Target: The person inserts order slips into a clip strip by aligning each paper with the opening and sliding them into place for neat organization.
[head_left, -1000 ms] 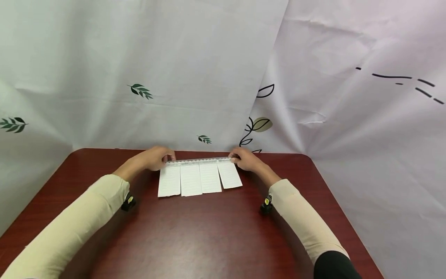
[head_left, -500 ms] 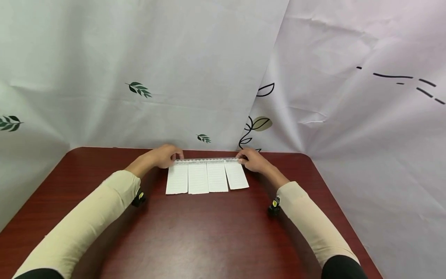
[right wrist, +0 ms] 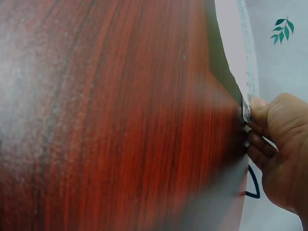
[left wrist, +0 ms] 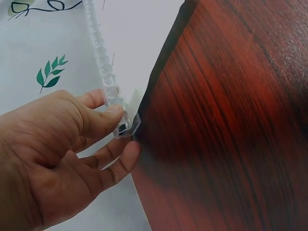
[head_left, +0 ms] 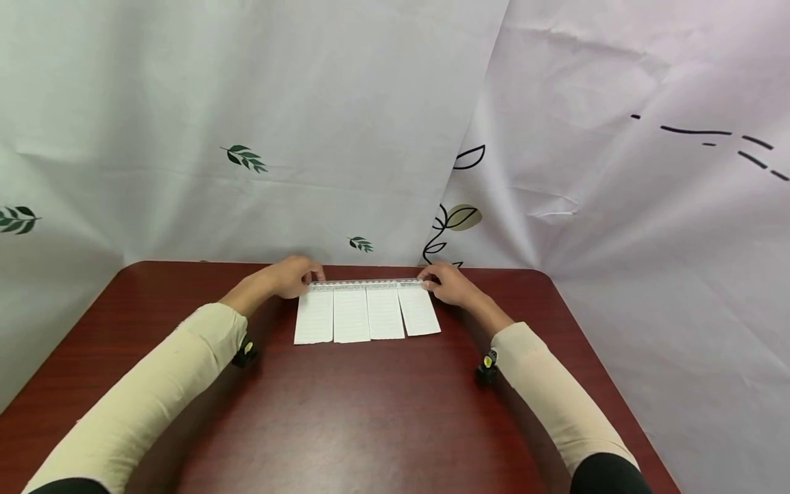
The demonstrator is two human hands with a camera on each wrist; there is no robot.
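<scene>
A clear ribbed plastic rail (head_left: 367, 284) lies crosswise near the far table edge. Several white lined paper slips (head_left: 350, 317) hang from it side by side toward the person, the rightmost slightly slanted. My left hand (head_left: 289, 276) pinches the rail's left end; the left wrist view shows the thumb on the rail (left wrist: 107, 77), with a small black piece inside its clear end. At the other end, my right hand (head_left: 452, 284) grips the rail between thumb and fingers. In the right wrist view, the fingertips partly hide that end.
The dark red wooden table (head_left: 382, 412) has rounded far corners. A white cloth backdrop (head_left: 296, 137) with leaf prints hangs right behind its far edge. Small black wrist cameras (head_left: 245, 351) sit under both forearms.
Both hands have shifted right, bringing the rail and its slips along and setting them straighter. Between half a second ago and now almost nothing moves.
</scene>
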